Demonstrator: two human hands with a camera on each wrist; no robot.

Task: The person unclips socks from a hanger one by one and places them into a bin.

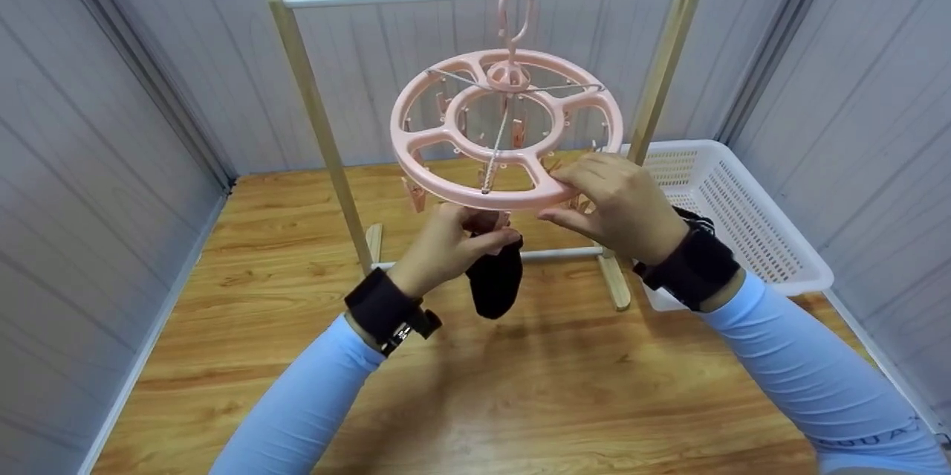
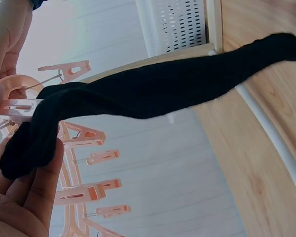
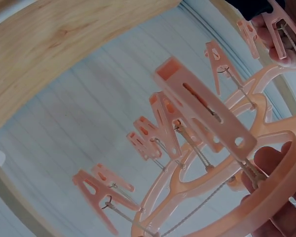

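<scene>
1. Head view: the left hand (image 1: pixel 444 246) pinches a black sock (image 1: pixel 495 278) just under the pink peg hanger (image 1: pixel 507 129).
2. The right hand (image 1: pixel 618 207) grips the hanger's front rim, thumb beneath, fingers on top.

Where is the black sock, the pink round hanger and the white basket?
black sock (image 1: pixel 495 283), head view, on its hanging lower half
pink round hanger (image 1: pixel 446 185), head view, on the front of its outer ring
white basket (image 1: pixel 750 218), head view, on its mesh side wall
</scene>
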